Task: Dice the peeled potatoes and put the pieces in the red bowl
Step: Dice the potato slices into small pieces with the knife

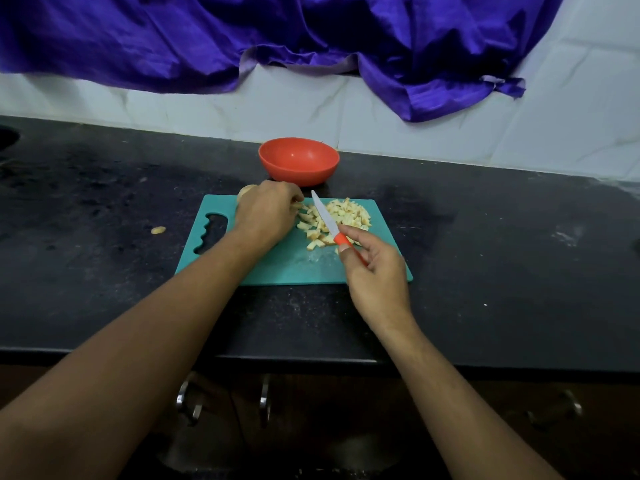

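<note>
A teal cutting board (277,265) lies on the black counter. A heap of diced potato pieces (341,216) covers its far right part. My right hand (375,271) grips the red handle of a small knife (323,214), whose grey blade points up and away over the pieces. My left hand (266,211) rests on the board's far left side, fingertips pinching potato strips (298,205) at the edge of the heap. A peeled potato (245,192) peeks out behind that hand. The red bowl (298,161) stands just beyond the board; I see nothing inside it.
One stray potato bit (158,230) lies on the counter left of the board. A white tiled wall with a purple cloth (311,39) hanging over it backs the counter. Cabinet handles (265,400) show below the counter's front edge.
</note>
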